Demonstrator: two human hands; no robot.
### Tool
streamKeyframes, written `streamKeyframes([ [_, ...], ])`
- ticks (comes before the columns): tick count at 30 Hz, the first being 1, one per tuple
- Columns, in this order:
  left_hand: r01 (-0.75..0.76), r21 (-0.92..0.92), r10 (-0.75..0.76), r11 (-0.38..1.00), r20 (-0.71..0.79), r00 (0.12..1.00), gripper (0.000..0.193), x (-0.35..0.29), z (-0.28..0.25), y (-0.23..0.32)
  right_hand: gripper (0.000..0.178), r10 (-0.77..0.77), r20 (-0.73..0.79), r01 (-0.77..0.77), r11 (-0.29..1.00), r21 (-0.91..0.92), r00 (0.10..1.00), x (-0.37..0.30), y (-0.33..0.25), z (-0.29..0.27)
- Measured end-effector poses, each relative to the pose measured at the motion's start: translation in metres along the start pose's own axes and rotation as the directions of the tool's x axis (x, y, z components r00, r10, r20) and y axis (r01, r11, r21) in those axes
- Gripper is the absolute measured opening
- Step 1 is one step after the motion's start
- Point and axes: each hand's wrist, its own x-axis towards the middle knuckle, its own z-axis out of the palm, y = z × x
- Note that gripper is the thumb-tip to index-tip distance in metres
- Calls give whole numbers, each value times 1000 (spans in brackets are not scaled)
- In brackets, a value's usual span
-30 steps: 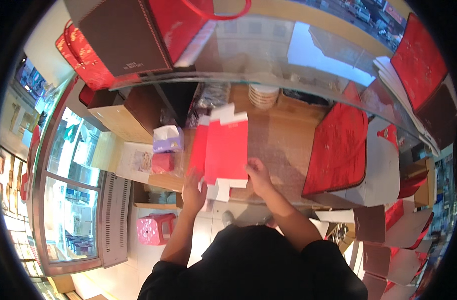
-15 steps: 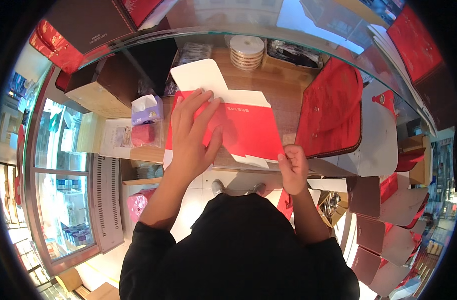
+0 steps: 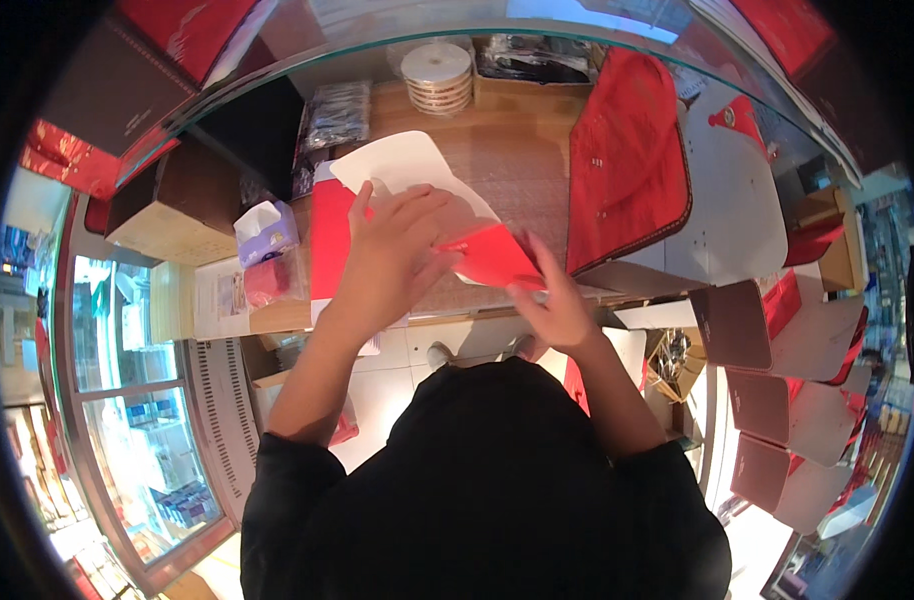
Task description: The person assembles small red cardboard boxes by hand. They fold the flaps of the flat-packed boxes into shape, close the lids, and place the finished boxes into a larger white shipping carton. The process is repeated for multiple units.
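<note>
A flat red-and-white cardboard box blank (image 3: 492, 255) is bent between my hands at the near edge of the wooden counter. My left hand (image 3: 392, 250) lies over its left part, fingers stretched across the card. A pale flap (image 3: 402, 155) sticks up beyond those fingers. My right hand (image 3: 557, 305) pinches the right end of the red panel, fingers behind and thumb in front. To the left of my left wrist, a red panel (image 3: 329, 235) lies flat; whether it belongs to the same blank is hidden.
A tissue pack (image 3: 267, 235) and a small red packet (image 3: 267, 280) sit left. Behind stand a stack of white spools (image 3: 437, 75) and a box of plastic-wrapped items (image 3: 532, 60). A red bag-shaped case (image 3: 632, 165) stands right. A glass edge (image 3: 377, 40) crosses overhead.
The red panel's right part has been bent up and inward. My right hand has moved left with it, and my left hand has turned further over the card. The view has shifted.
</note>
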Motion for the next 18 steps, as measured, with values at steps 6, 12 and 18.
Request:
streamKeyframes([
  [6, -153, -21, 154, 988, 70, 986, 15, -2, 1, 24, 93, 48, 99, -75, 953, 292, 994, 19, -21, 6],
  [12, -167, -21, 168, 986, 96, 981, 15, 1, -8, 26, 95, 32, 157, -94, 908, 409, 987, 25, -25, 6],
  [18, -118, 73, 108, 990, 133, 985, 26, -2, -12, 13, 74, -461, -37, 447, 874, -189, 886, 21, -67, -10],
])
